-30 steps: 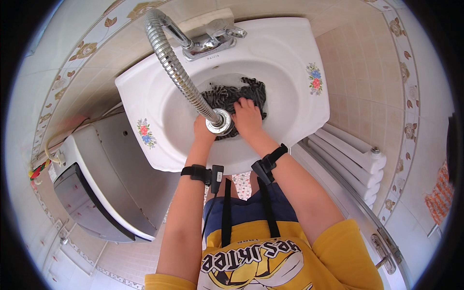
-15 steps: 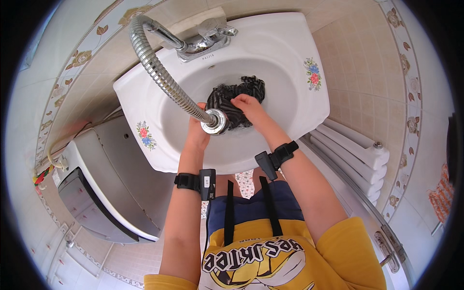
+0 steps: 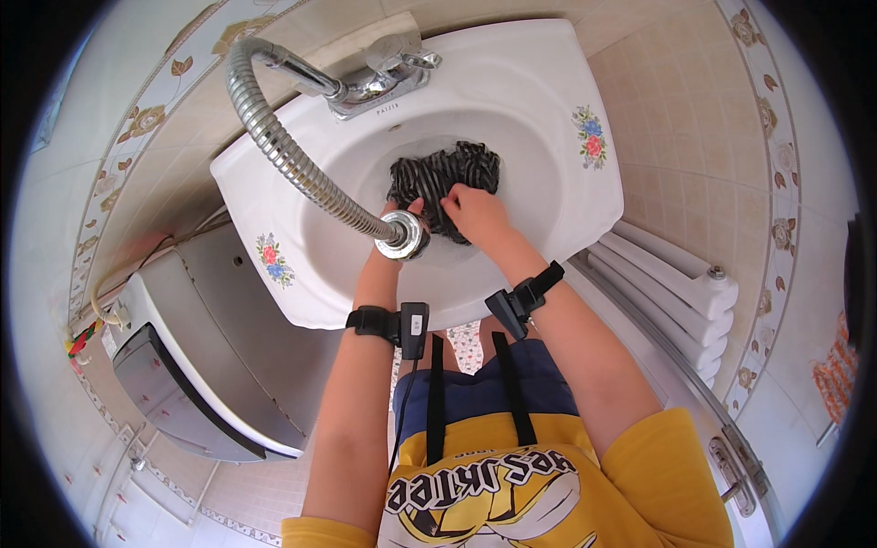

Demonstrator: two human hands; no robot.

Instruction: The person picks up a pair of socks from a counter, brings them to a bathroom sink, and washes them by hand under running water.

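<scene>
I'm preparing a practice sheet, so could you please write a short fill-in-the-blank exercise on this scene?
The dark cloth in the sink is patterned with ____.
Of the left hand and right hand, the faucet head partly hides the ____ one.
The shirt sleeves are ____.
Missing words: stripes; left; yellow.

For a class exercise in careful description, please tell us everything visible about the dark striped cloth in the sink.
The black-and-grey striped, soft-looking cloth lies bunched in the glossy white ceramic sink, its stripes bending with the creases. It looks wet, apparently in shallow water. At its near left edge is the left hand, partly hidden by the round chrome tap head; the fingers of the right hand touch its near right part. Its full outline cannot be told.
</scene>
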